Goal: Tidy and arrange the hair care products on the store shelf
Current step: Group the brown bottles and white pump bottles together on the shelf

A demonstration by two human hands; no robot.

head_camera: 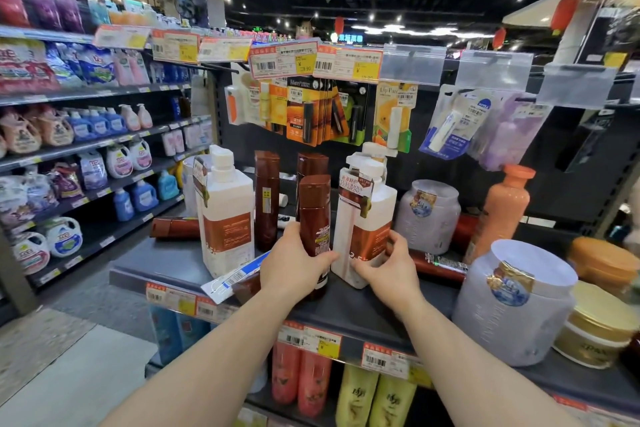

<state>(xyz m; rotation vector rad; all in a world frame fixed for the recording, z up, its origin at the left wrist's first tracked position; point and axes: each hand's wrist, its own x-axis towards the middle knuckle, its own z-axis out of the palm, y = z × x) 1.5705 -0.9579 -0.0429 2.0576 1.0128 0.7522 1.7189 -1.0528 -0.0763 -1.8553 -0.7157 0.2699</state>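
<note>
On dark grey store shelf (363, 308): left hand (292, 270) gripping upright brown plastic shampoo bottle (314, 218), right hand (384, 265) clasping tall white pump bottle (363, 218).

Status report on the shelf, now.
Left hand grips brown bottle. Right hand grips white pump bottle. Fallen brown bottle lies behind.

Brown bottle (313, 218): upright at the shelf (173, 260) front, in your left hand (294, 267). White pump bottle (363, 218): upright just right, in your right hand (384, 267). Two brown bottles (266, 198) behind; one (175, 227) lying far left.
</note>
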